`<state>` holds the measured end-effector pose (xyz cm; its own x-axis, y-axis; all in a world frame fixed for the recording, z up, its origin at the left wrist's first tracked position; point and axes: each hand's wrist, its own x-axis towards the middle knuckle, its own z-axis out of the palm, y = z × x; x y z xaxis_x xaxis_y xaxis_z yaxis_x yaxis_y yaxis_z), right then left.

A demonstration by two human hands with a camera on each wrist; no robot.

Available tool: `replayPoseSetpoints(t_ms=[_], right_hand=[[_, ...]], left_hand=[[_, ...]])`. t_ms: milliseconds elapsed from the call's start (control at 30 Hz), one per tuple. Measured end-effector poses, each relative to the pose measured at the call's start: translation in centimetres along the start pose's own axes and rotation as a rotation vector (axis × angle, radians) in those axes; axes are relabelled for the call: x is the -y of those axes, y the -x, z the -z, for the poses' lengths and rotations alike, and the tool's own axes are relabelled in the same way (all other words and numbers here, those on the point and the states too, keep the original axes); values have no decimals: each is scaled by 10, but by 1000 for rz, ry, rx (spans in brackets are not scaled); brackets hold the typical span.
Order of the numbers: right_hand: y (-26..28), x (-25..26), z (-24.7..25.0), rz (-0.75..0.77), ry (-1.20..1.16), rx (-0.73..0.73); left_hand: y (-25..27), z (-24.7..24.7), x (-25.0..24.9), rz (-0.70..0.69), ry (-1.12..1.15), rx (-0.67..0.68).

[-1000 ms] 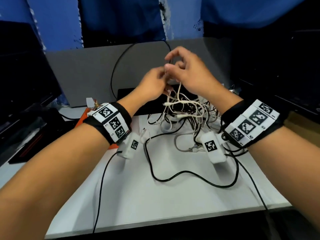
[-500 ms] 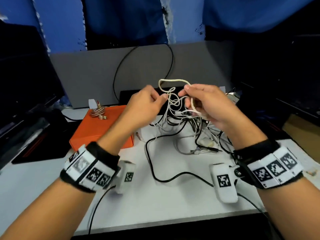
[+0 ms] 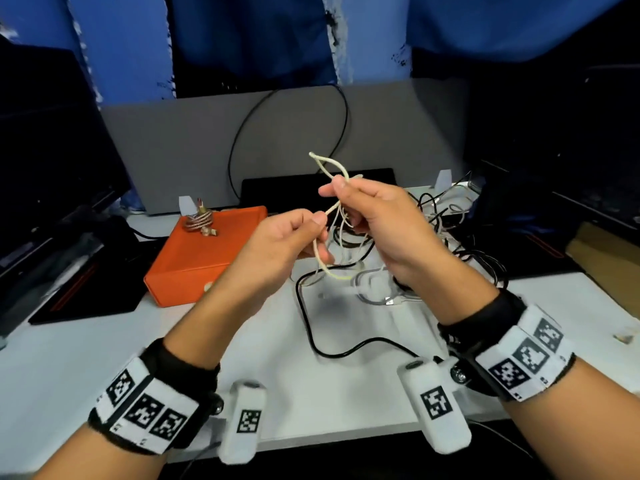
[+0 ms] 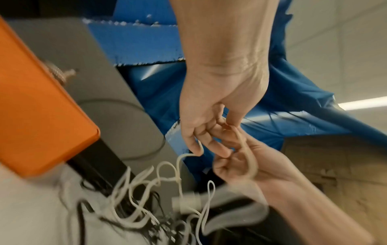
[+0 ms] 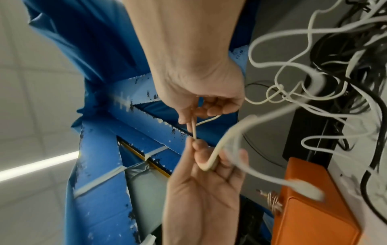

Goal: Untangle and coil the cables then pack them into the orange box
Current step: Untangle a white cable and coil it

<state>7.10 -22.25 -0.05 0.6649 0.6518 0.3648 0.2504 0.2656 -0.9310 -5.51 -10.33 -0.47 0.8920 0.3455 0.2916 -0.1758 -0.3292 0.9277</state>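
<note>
Orange box point(image 3: 204, 252) closed, at far-left part of table point(image 3: 346, 386), kept just beside the work zone for packing later. Braided coiled cable point(image 3: 201, 221) resting on lid's far-left corner, probably parked as finished, not yet inside. Left hand point(image 3: 277, 247) raised above table middle, thumb and forefinger fingers point(image 3: 317, 220) pinched together on cream cable point(image 3: 325, 261), anchoring one strand so the loop below hangs free. Cream cable lifted clear of pile, likely to isolate it and see where it crosses. Right hand point(image 3: 377, 220) slightly higher and touching-close to left, fingers point(image 3: 337, 183) clamped on same cream cable with small loop poking up above; seems set for feeding an end through or starting a coil. Cannot tell which from wrist views, both blurred. Tangled pile point(image 3: 446, 233) of white and black cables toward far-right part of table, thin white strands running from under the hands down toward it, so not fully free. Black cable point(image 3: 311, 327) trailing from pile toward near edge. Early in task.
</note>
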Motion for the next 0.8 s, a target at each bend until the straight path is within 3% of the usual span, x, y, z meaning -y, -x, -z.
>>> replayPoseSetpoints(t_ms=[167,233,333,433,533,633,733,767,800], right_hand=[[-13,23,31,40,-229,-177],[-14,33,45,56,-188,-155],[-7,32,33,13,8,29],[0,23,11,16,24,141],[-3,25,15,13,36,82],[-9,30,37,23,182,-88],[-5,36,44,238,625,-345],[1,40,40,349,740,-336],[7,44,34,455,780,-227]], left_hand=[[8,20,2,35,-343,225],[10,18,2,-2,-294,157],[6,9,0,-104,-235,0],[3,2,-3,-97,-101,-21],[1,6,-8,-93,128,-103],[1,13,-15,-158,194,-174],[5,16,-20,-194,139,-113],[7,16,-20,-202,88,-86],[9,15,-22,-206,35,-65]])
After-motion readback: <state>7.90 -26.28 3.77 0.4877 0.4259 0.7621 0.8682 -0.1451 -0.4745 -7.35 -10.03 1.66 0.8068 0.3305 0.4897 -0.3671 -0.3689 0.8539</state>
